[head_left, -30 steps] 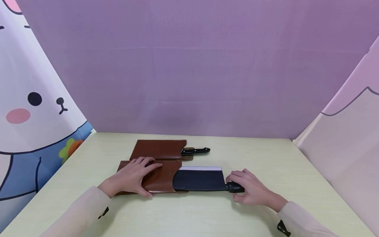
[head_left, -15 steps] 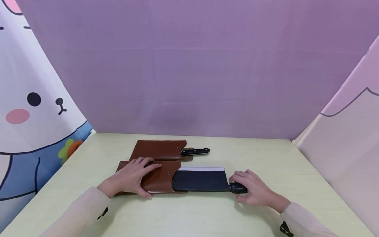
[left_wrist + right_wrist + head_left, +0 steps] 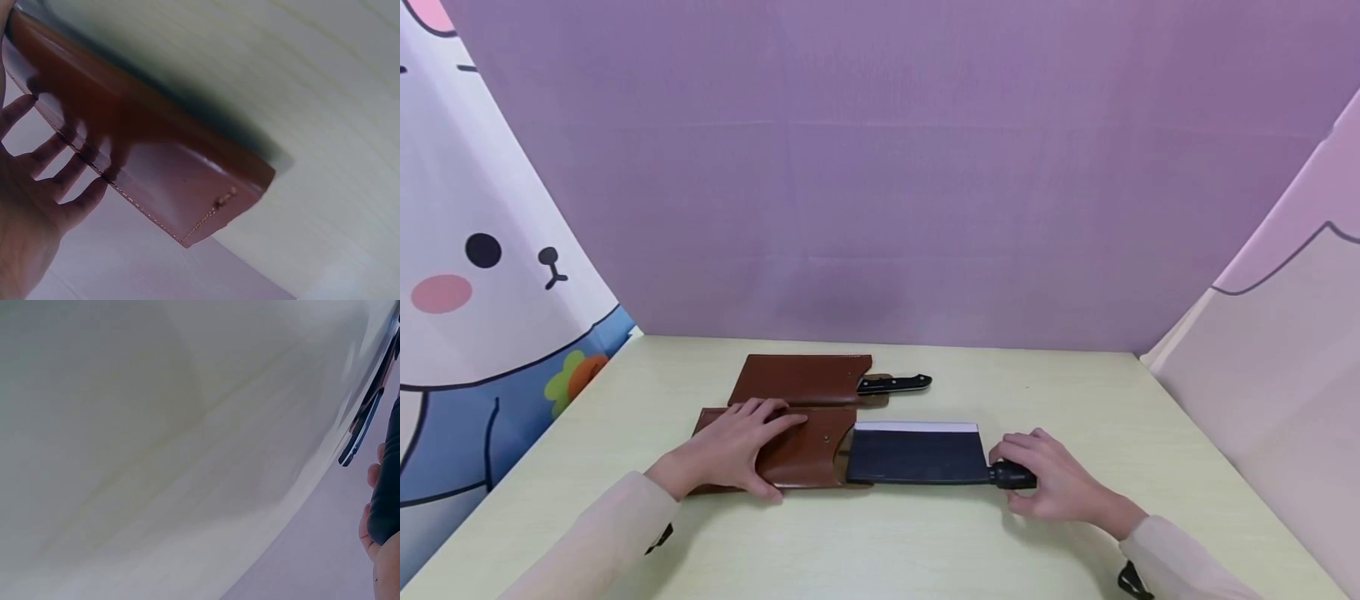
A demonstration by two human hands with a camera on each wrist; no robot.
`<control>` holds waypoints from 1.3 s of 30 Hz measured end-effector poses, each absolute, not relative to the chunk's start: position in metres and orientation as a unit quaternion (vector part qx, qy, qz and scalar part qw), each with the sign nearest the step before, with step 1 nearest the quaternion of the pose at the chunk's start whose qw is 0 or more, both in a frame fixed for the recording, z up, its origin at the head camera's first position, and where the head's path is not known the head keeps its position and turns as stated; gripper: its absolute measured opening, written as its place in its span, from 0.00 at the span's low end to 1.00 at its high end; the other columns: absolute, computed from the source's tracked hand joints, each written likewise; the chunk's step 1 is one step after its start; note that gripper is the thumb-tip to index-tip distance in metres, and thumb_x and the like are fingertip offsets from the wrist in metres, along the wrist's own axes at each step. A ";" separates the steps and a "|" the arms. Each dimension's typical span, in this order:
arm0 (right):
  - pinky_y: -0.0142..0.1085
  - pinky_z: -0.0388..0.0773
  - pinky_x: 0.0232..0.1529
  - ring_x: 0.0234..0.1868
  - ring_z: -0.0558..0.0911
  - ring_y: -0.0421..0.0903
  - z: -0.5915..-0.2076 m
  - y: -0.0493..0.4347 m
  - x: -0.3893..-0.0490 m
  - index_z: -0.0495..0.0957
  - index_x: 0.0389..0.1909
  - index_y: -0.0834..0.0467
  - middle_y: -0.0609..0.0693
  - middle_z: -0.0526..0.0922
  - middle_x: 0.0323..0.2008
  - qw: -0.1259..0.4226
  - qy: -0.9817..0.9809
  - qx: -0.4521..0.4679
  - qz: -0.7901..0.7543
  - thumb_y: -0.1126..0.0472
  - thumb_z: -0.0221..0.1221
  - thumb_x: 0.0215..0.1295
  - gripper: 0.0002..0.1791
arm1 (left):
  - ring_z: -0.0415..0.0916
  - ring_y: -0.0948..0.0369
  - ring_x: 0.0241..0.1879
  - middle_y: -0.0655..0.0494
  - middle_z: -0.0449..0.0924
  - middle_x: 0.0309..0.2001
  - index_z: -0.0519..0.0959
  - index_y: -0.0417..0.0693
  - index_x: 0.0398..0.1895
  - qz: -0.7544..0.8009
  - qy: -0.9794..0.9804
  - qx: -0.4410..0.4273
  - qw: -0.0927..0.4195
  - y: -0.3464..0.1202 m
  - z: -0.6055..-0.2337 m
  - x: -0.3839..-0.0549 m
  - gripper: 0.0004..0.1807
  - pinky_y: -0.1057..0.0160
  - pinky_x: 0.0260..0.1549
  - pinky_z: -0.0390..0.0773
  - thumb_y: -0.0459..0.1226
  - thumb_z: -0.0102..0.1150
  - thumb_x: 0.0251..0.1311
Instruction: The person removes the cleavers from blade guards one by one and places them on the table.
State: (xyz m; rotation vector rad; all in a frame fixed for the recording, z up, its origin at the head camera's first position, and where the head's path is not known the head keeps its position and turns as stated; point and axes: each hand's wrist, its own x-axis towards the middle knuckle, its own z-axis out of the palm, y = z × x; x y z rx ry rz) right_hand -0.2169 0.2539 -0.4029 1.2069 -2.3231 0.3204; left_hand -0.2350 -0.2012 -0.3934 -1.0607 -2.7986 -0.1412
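A cleaver (image 3: 917, 454) with a dark blade and a pale bright edge lies flat on the table. My right hand (image 3: 1052, 475) grips its black handle (image 3: 1013, 475), also seen in the right wrist view as a dark ribbed handle (image 3: 386, 487). To its left is a brown leather knife sheath (image 3: 805, 454). My left hand (image 3: 730, 446) holds this sheath across its width, thumb at the near edge and fingers toward the far edge. The blade's end sits at the sheath mouth, over the back flap, with a gap from the front layer. The left wrist view shows the sheath's stitched edge (image 3: 144, 209).
Behind lies a second brown sheath (image 3: 801, 379), holding a knife whose black riveted handle (image 3: 898, 383) sticks out to the right. A purple cloth (image 3: 880, 167) hangs at the back of the pale table (image 3: 887, 550).
My right hand has drawn the cleaver to the right, so its blade now shows out to its end at the sheath mouth. My left hand and the sheath have barely shifted.
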 end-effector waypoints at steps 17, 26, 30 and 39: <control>0.27 0.61 0.32 0.29 0.67 0.27 -0.399 0.272 -0.215 0.76 0.34 0.47 0.31 0.74 0.31 0.250 -0.856 0.434 0.125 0.59 0.65 0.24 0.25 | 0.64 0.50 0.54 0.48 0.64 0.58 0.63 0.57 0.65 -0.044 -0.933 -0.350 0.076 -0.204 -0.395 -0.236 0.57 0.43 0.49 0.68 0.75 0.56 0.28; 0.27 0.60 0.32 0.28 0.66 0.27 -0.399 0.283 -0.215 0.75 0.33 0.46 0.30 0.73 0.30 0.258 -0.854 0.436 0.122 0.60 0.64 0.24 0.25 | 0.64 0.50 0.54 0.48 0.64 0.59 0.63 0.56 0.65 -0.042 -0.933 -0.350 0.070 -0.203 -0.395 -0.236 0.56 0.43 0.50 0.67 0.74 0.58 0.29; 0.28 0.60 0.32 0.28 0.68 0.28 -0.400 0.287 -0.214 0.75 0.34 0.46 0.31 0.74 0.30 0.262 -0.849 0.441 0.129 0.60 0.65 0.23 0.26 | 0.64 0.50 0.54 0.48 0.64 0.58 0.64 0.56 0.65 -0.042 -0.933 -0.351 0.067 -0.203 -0.396 -0.237 0.56 0.44 0.51 0.67 0.74 0.58 0.29; 0.29 0.61 0.31 0.28 0.69 0.29 -0.402 0.296 -0.213 0.75 0.33 0.45 0.31 0.74 0.30 0.267 -0.846 0.441 0.138 0.62 0.65 0.22 0.26 | 0.64 0.50 0.55 0.49 0.64 0.58 0.64 0.56 0.65 -0.041 -0.932 -0.356 0.062 -0.201 -0.396 -0.238 0.56 0.44 0.52 0.66 0.73 0.58 0.30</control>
